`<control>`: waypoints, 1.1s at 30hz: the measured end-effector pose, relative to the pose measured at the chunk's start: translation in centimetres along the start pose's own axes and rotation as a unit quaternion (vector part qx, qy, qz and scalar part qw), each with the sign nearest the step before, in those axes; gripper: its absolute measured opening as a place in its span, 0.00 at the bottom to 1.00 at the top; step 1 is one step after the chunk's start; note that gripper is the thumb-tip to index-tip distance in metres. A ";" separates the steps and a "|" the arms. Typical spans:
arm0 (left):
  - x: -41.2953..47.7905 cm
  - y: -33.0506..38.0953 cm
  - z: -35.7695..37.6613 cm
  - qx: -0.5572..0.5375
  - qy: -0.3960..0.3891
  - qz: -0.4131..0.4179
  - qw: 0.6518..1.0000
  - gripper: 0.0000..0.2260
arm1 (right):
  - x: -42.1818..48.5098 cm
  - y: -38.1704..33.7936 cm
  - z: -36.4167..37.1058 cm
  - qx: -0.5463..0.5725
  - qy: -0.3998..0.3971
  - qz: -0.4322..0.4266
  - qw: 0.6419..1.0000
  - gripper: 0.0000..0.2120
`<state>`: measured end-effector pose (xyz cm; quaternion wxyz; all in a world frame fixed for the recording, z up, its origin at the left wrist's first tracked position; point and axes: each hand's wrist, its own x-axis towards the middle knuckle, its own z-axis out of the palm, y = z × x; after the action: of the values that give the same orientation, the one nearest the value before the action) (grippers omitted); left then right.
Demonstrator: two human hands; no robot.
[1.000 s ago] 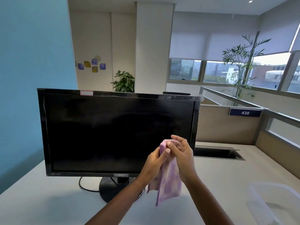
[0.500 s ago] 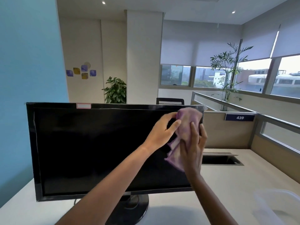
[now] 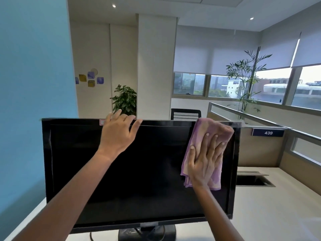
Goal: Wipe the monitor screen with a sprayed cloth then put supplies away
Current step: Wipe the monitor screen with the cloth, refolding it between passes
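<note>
A black monitor (image 3: 139,180) stands on the white desk, its screen dark. My right hand (image 3: 205,160) lies flat with fingers spread, pressing a pink-and-purple cloth (image 3: 208,129) against the screen's upper right corner. My left hand (image 3: 118,134) grips the monitor's top edge near the middle-left, fingers hooked over the bezel. No spray bottle is in view.
The white desk (image 3: 269,214) extends to the right, with a rectangular cable opening (image 3: 253,180) behind the monitor. A beige partition with a "439" sign (image 3: 268,133) borders the desk. A blue wall stands at left. The monitor's round stand (image 3: 147,232) sits at the bottom.
Both hands held the cloth low in front of the screen, then rose. Now my left hand has let go and taken the monitor's top edge; my right hand presses the cloth flat on the screen.
</note>
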<state>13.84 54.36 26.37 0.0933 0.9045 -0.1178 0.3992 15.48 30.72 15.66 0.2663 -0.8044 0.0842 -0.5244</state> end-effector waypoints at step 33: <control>-13.5 -14.5 2.3 -0.201 0.086 -0.148 0.964 0.29 | -24.3 -14.1 11.0 -0.178 -0.243 -0.604 0.738 0.30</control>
<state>10.83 69.46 13.69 0.3415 0.8367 -0.0517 0.4251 12.59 56.45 0.20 -0.2431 -0.8192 -0.3952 -0.3371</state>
